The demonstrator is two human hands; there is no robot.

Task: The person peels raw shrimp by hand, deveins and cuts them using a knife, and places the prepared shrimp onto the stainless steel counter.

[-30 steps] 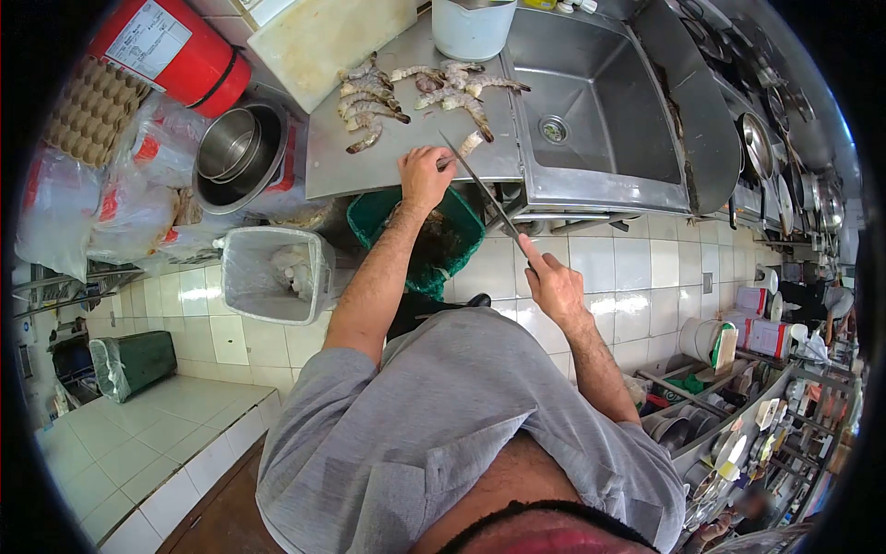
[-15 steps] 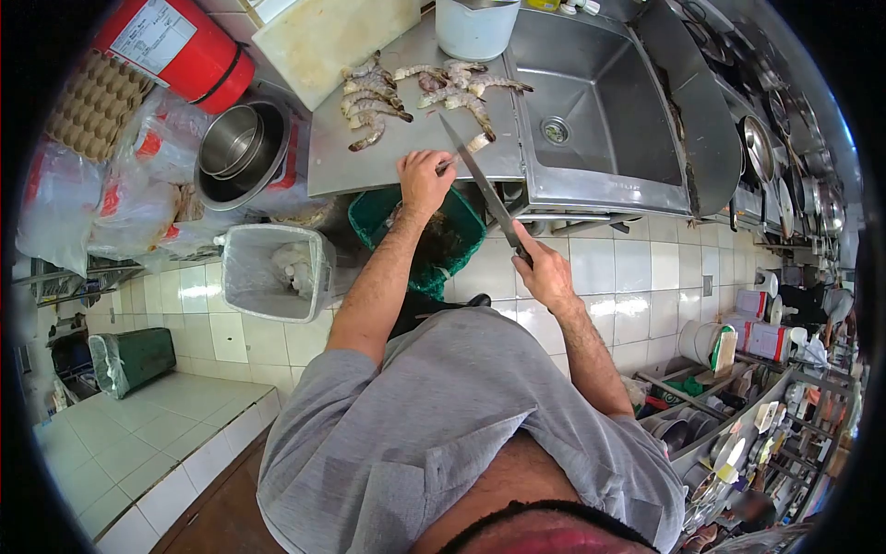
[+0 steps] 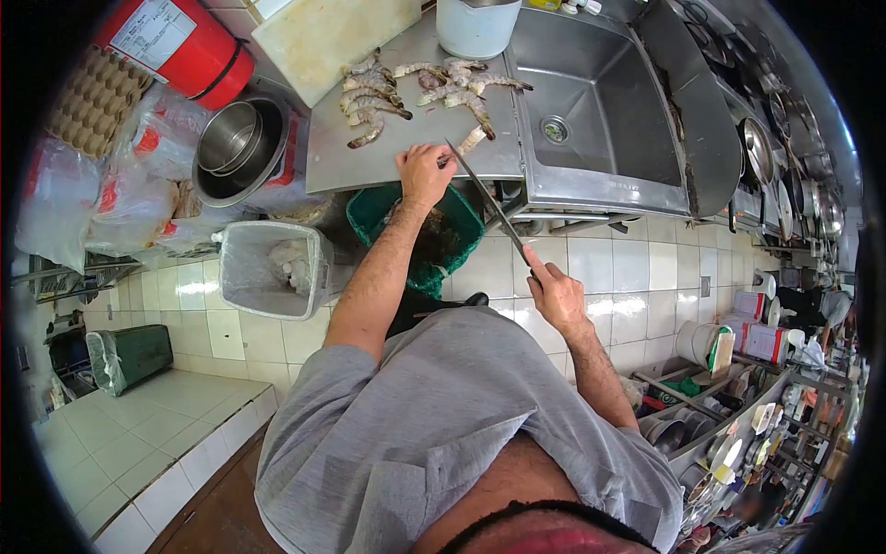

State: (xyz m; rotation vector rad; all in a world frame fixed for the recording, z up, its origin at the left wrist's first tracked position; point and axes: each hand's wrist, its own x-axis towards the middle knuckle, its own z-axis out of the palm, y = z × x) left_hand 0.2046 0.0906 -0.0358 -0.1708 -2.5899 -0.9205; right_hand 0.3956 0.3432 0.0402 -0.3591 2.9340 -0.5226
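At the front edge of the steel counter [image 3: 346,166], my left hand [image 3: 425,175] is closed on a shrimp [image 3: 444,162]; only its dark end shows beside my fingers. My right hand [image 3: 556,297] grips a long knife [image 3: 489,199] by its dark handle. The blade slants up and left, its tip just right of my left fingers. A pale shrimp piece [image 3: 471,139] shows beyond the blade; I cannot tell whether it belongs to the held shrimp. Several shrimp lie farther back in a left group [image 3: 369,95] and a right group [image 3: 459,90].
A steel sink [image 3: 604,120] adjoins the counter on the right. A white pot [image 3: 476,32] and a cutting board [image 3: 332,42] stand behind the shrimp. Below the edge is a green-lined bin [image 3: 466,235], with a grey bin [image 3: 277,300] beside it. Metal bowls [image 3: 231,143] stand left.
My right hand has drawn the knife back toward my body and slightly right, so its tip now sits nearer the counter's front edge. My left hand has barely moved.
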